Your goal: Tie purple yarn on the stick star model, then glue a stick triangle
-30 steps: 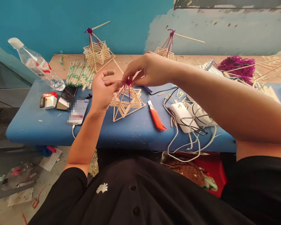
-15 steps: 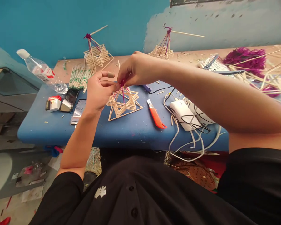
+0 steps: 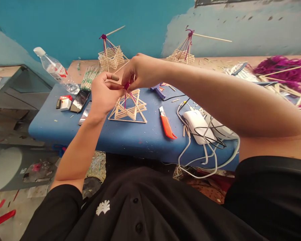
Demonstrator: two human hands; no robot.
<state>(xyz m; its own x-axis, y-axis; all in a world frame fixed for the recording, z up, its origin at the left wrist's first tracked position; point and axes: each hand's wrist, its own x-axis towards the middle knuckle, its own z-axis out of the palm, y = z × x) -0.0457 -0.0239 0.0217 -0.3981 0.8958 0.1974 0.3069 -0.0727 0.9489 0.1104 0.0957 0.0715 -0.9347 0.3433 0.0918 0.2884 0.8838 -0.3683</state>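
A small star-shaped frame of thin wooden sticks [image 3: 134, 115] stands on the blue table surface below my hands. Purple yarn [image 3: 126, 86] is gathered at its top, and strands run down into the frame. My left hand [image 3: 105, 93] pinches the yarn from the left between thumb and fingers; one finger wears a tan wrap. From above and the right, my right hand [image 3: 138, 73] has its fingers closed on the same yarn knot. The fingertips partly hide the knot and the stick tops.
Two similar stick frames [image 3: 111, 57] [image 3: 182, 57] stand behind. An orange cutter knife [image 3: 167, 127], a blue glue gun [image 3: 158, 91] and a white adapter with tangled cables [image 3: 199, 125] lie to the right. Phones [image 3: 80, 101] and a plastic bottle [image 3: 56, 70] are left; purple yarn [image 3: 281, 68] lies far right.
The stick frame has turned under my hands, so one base edge now faces me. Both hands still pinch the yarn at the top. The whole view has shifted slightly.
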